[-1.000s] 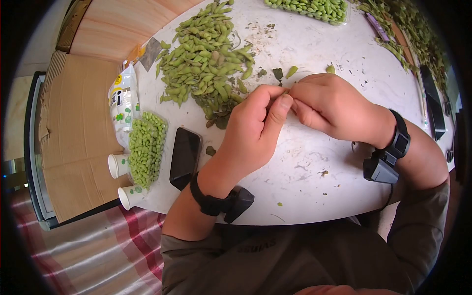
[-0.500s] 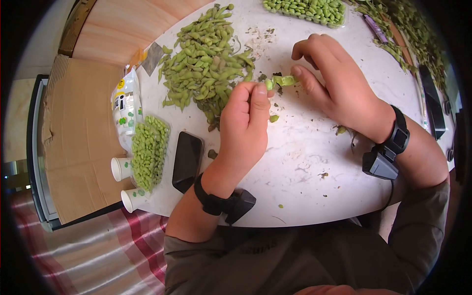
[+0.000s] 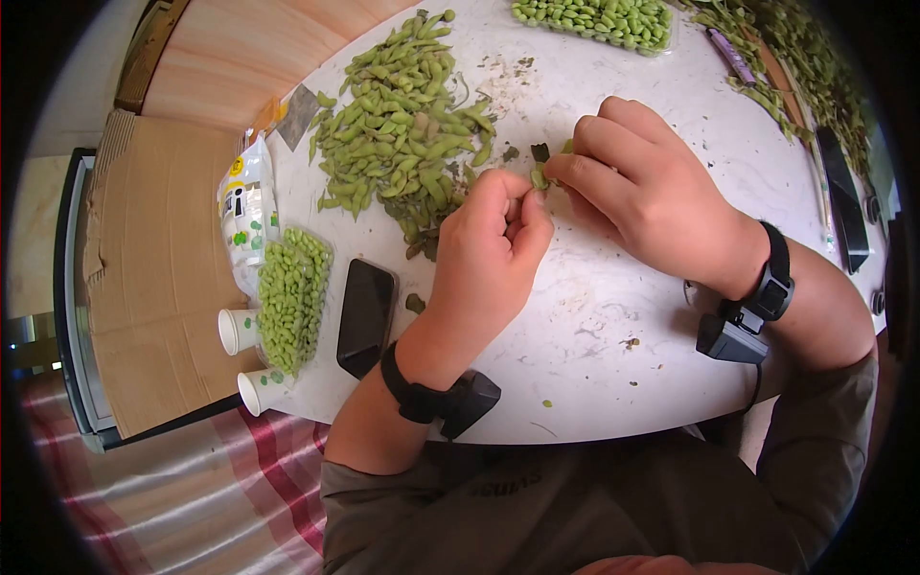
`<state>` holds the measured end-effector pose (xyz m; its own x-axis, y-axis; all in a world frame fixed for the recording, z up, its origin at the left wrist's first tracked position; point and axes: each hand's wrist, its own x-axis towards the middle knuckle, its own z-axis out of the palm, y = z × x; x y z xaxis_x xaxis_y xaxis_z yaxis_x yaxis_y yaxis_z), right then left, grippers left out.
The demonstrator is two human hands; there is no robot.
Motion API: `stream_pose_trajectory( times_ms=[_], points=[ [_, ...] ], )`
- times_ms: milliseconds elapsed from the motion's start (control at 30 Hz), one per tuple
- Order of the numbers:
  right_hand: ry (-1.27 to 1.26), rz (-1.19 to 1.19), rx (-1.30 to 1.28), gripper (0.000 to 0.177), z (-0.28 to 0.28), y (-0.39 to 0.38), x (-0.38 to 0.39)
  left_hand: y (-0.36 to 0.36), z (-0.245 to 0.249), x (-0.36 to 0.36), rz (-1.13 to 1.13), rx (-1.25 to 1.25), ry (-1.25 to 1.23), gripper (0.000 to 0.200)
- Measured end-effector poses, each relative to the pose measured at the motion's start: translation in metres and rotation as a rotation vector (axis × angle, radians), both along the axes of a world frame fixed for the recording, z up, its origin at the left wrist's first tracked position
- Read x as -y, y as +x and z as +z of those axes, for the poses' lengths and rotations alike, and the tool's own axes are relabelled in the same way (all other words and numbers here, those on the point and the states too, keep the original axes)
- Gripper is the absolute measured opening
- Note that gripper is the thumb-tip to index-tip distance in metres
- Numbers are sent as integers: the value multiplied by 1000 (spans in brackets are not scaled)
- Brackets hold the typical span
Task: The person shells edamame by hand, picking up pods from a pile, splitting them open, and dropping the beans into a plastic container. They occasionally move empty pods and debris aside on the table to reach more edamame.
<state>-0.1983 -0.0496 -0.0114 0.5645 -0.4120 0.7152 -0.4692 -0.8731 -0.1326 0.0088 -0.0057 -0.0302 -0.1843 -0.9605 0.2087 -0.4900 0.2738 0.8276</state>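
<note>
Both hands meet over the white table [image 3: 585, 355]. My left hand [image 3: 489, 240] is closed, its thumb and forefinger pinching the near end of a small green edamame pod [image 3: 540, 178]. From the other side, my right hand [image 3: 647, 187] grips the same pod with curled fingers, which hide much of it. Just beyond the fingertips lies a dark leaf scrap [image 3: 540, 151]. To the left spreads a large heap of unshelled edamame pods [image 3: 402, 125].
Shelled beans fill a clear tray [image 3: 292, 302] at left and another tray [image 3: 599, 21] at the back. A phone [image 3: 367, 316], two paper cups [image 3: 237, 331] and a white bag [image 3: 247, 206] lie at left. Leafy stems [image 3: 815, 67] and a black device [image 3: 841, 196] are at right.
My right hand has come down and closed on the pod beside my left fingers. Its thumb and forefinger were apart before, near an opened pod. My left hand has shifted slightly right.
</note>
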Motion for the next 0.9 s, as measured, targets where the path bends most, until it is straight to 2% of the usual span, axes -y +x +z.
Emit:
stream_pose_trajectory(
  times_ms=[100, 167, 200, 267, 300, 367, 400, 467, 500, 567, 600, 633, 700, 733, 800, 867, 900],
  points=[
    [43, -9, -35, 21, 1, 1, -3, -2, 1, -2, -10, -14, -4, 3],
    [229, 80, 58, 17, -6, 1, -3, -3, 5, -3, -18, -29, -15, 3],
    [228, 79, 56, 17, -8, 1, -2, -4, 7, -3, -21, -20, -27, 3],
    [457, 133, 132, 16, -10, 1, -1, -4, 9, -2, -22, -15, -39, 3],
    [457, 133, 130, 16, -10, 0, 1, -2, 10, 0, -66, 36, -111, 4],
    [711, 229, 152, 16, -10, -2, 4, 0, 11, 1, -109, 84, -183, 5],
    [710, 229, 146, 16, -8, -5, 6, 0, 12, 0, -104, 65, -169, 5],
    [1006, 221, 200, 19, -1, -15, 11, -1, 12, 0, -97, 31, -166, 6],
    [998, 218, 181, 19, 0, -17, 17, -1, 10, 1, -99, 31, -118, 6],
    [736, -58, 458, 22, -2, -22, 36, 0, 11, 1, -90, 0, -86, 9],
    [768, -184, 532, 21, -3, -28, 48, 1, 14, 1, -128, 81, -113, 12],
    [601, -214, 579, 23, -5, -30, 63, 2, 15, 1, -161, 163, -141, 16],
    [492, -404, 201, 29, 8, -51, 78, 1, 13, 1, -143, 129, -202, 23],
    [482, -394, 175, 29, 4, -56, 84, 1, 12, 1, -147, 29, -118, 25],
    [106, -395, -2, 37, -11, -56, 93, 1, 13, -1, -135, -86, -42, 28],
    [23, -412, -101, 41, -12, -51, 89, 1, 22, -3, -228, -656, 493, 36],
    [-51, -446, -184, 45, -10, -46, 83, -1, 24, -6, -212, -666, 478, 36]
  ],
)
